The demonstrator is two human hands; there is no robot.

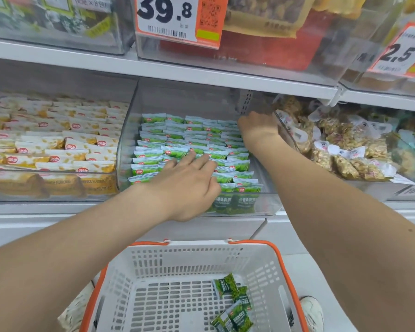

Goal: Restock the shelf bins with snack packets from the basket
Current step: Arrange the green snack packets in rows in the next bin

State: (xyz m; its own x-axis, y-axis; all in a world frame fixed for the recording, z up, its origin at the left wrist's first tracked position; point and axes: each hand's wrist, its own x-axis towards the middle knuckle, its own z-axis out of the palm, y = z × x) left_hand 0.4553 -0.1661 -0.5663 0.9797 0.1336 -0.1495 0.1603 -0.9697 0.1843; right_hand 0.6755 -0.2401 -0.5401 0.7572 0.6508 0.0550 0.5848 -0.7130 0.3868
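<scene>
A clear shelf bin (268,202) in the middle holds neat rows of green snack packets (177,135). My left hand (189,183) lies over the front rows with its fingers spread and straight, touching the packets. My right hand (259,129) reaches into the bin's back right corner, knuckles up; its fingertips are hidden behind the bin's side wall. Below, a white basket (153,264) with an orange rim holds several loose green packets (235,300) at its bottom right.
A bin of yellow-and-white packets (53,144) stands to the left, and a bin of clear nut bags (345,149) to the right. The upper shelf (153,68) overhangs the bins, with price tags (177,17) above. A shoe (312,312) shows beside the basket.
</scene>
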